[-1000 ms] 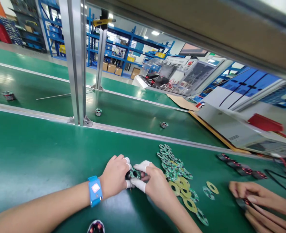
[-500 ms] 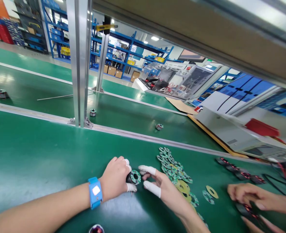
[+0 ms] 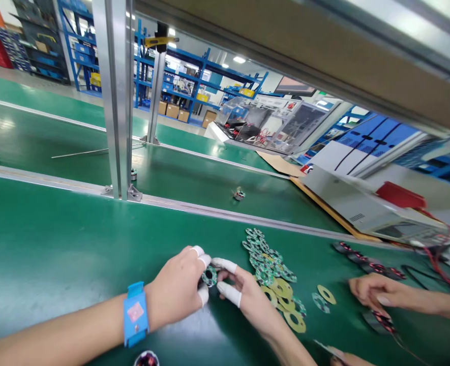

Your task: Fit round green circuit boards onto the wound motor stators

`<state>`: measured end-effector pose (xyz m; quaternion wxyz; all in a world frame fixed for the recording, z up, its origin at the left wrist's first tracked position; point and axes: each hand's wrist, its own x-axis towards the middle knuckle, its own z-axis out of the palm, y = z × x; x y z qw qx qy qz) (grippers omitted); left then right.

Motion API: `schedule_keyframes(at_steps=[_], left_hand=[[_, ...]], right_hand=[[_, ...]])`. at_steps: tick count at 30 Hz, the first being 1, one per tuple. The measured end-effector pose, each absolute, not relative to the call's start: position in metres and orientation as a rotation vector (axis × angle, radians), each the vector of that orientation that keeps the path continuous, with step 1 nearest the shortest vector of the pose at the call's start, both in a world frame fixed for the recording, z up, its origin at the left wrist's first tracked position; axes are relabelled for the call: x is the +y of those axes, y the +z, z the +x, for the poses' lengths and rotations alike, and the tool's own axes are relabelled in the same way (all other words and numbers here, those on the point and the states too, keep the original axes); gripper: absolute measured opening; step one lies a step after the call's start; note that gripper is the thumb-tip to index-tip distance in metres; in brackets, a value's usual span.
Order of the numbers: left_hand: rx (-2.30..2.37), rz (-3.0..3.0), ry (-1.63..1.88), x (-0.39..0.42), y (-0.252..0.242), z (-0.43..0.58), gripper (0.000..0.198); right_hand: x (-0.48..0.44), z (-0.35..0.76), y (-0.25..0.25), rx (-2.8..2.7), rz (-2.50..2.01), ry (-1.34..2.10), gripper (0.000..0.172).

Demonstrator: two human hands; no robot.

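My left hand [image 3: 179, 284], with white finger cots and a blue wrist strap, is closed around a small motor stator with a round green circuit board [image 3: 209, 277] on its end. The board's face and central hole show between my hands; the stator's body is mostly hidden. From the right, my right hand [image 3: 240, 292], also in finger cots, has its index finger and thumb at the board's edge. Beside it lies a pile of green ring-shaped circuit boards [image 3: 265, 259] and yellow ring-shaped sheets [image 3: 295, 322]. Another stator [image 3: 147, 359] sits at the bottom edge.
At right, a co-worker's hand [image 3: 377, 292] is at a dark stator [image 3: 378, 321]; another hand [image 3: 349, 358] below holds a thin item. A row of dark stators [image 3: 369, 262] lies behind. A metal post [image 3: 112, 101] and rail [image 3: 209, 213] border the green bench.
My right fingers have moved in from just right of the board to its edge, and the stator has turned slightly. The co-worker's lower hand has moved left and down. The view has shifted a little.
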<state>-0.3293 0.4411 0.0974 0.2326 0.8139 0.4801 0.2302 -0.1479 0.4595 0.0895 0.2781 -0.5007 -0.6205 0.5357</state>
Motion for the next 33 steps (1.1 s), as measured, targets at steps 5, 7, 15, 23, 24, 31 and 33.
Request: schedule_keyframes(at_steps=[5, 7, 15, 23, 24, 31, 33], left_hand=[[1.268, 2.031, 0.69, 0.45, 0.089, -0.33, 0.035], [1.245, 2.009, 0.683, 0.452, 0.084, -0.33, 0.034], [1.199, 2.016, 0.733, 0.455, 0.076, -0.327, 0.018], [1.22, 2.058, 0.732, 0.456, 0.074, -0.326, 0.02], [1.229, 2.06, 0.713, 0.455, 0.075, -0.327, 0.02], [1.298, 2.291, 0.661, 0.443, 0.09, -0.332, 0.023], [1.241, 2.499, 0.554, 0.439, 0.09, -0.329, 0.016]], right_hand=[[0.459, -0.153, 0.089, -1.639, -1.437, 1.277, 0.035], [0.459, -0.156, 0.087, -1.712, -1.463, 1.103, 0.03], [0.459, -0.163, 0.089, -2.143, -1.507, 0.399, 0.018], [0.458, -0.166, 0.092, -2.233, -1.46, 0.326, 0.022], [0.458, -0.165, 0.091, -2.227, -1.456, 0.348, 0.022], [0.461, -0.148, 0.095, -1.819, -1.499, 1.129, 0.034], [0.461, -0.144, 0.096, -1.745, -1.434, 1.396, 0.042]])
